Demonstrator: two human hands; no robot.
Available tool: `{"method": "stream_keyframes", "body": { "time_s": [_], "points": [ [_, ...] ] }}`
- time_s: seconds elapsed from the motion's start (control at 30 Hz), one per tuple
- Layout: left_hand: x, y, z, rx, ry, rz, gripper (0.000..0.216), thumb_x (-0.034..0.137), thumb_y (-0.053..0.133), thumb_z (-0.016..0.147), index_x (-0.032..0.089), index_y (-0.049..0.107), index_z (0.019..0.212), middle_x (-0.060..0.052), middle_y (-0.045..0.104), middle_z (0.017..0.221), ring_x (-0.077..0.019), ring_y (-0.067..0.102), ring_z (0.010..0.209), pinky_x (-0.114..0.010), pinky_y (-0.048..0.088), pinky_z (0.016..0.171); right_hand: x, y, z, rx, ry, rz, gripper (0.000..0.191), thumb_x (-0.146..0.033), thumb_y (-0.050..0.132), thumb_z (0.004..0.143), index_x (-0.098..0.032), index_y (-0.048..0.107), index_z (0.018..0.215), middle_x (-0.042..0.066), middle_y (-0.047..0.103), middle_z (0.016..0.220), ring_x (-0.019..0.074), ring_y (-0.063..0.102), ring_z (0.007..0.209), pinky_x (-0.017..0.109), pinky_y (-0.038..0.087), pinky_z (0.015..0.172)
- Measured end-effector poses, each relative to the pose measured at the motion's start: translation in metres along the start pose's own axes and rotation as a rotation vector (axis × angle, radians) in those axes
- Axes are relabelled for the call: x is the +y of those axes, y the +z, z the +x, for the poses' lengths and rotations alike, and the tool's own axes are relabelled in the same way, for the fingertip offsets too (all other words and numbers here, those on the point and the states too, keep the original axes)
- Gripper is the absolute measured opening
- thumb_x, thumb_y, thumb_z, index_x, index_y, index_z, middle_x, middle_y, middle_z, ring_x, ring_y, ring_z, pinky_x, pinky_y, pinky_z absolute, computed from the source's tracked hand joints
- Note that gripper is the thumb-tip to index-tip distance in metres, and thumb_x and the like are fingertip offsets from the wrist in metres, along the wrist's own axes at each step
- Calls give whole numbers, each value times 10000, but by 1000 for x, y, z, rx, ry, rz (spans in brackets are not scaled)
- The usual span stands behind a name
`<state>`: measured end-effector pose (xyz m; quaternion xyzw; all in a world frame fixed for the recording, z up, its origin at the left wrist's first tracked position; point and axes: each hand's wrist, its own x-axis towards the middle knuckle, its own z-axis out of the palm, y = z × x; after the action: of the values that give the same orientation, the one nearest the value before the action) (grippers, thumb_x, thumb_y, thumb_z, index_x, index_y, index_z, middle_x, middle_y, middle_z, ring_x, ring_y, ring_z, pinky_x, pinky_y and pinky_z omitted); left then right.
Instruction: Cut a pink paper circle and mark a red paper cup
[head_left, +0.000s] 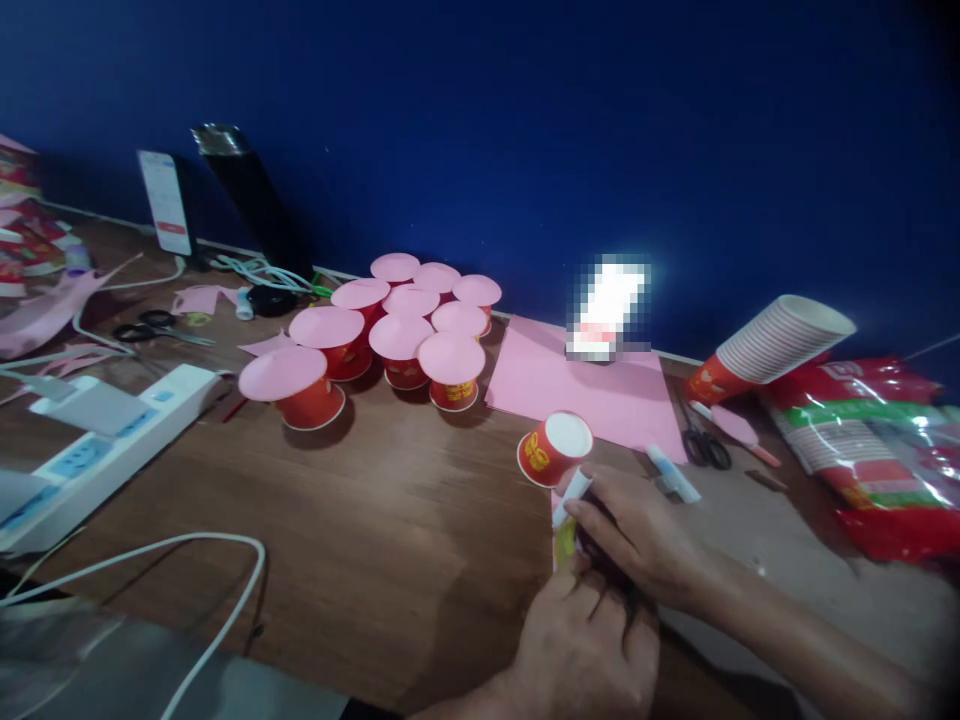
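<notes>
My right hand is closed around a glue stick with a white cap and yellow body, held low over the wooden table. My left hand lies just below it with fingers curled against the right hand's fingers, touching the stick's lower end; what it holds is hidden. A red paper cup stands upside down just beyond the hands, by a pink paper sheet. Several upturned red cups topped with pink paper discs cluster farther back.
A white pen-like tube and scissors lie to the right of the pink sheet. A stack of paper cups lies on its side at right, beside red plastic packs. At left are a power strip, cables, another pair of scissors and a propped phone.
</notes>
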<state>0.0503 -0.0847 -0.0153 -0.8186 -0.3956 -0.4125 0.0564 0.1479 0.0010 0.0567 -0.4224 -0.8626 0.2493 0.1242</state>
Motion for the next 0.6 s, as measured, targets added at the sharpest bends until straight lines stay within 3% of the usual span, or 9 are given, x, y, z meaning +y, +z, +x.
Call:
{"method": "stream_keyframes", "body": {
  "time_s": [0.27, 0.47, 0.6],
  "points": [
    [5, 4, 1, 63, -83, -3, 124, 116, 526, 753, 154, 623, 821, -28, 600, 647, -146, 596, 690, -345, 492, 783, 0, 0, 7, -99, 7, -96, 181, -290, 392, 901, -186, 477, 778, 32, 562, 757, 156, 487, 681, 280, 361, 620],
    [4, 0, 0, -53, -65, -17, 195, 148, 485, 791, 147, 605, 945, -56, 625, 742, -169, 610, 766, -385, 474, 840, 3, 3, 7, -88, -4, -154, 207, -309, 389, 902, -187, 469, 754, 33, 561, 737, 158, 487, 667, 280, 354, 607],
    [3, 0, -1, -38, -56, -24, 195, 144, 487, 790, 144, 609, 943, -53, 624, 722, -168, 615, 747, -386, 480, 838, 3, 2, 8, -83, 1, -159, 212, -308, 398, 899, -186, 474, 744, 34, 567, 732, 155, 494, 661, 275, 355, 603]
  ]
}}
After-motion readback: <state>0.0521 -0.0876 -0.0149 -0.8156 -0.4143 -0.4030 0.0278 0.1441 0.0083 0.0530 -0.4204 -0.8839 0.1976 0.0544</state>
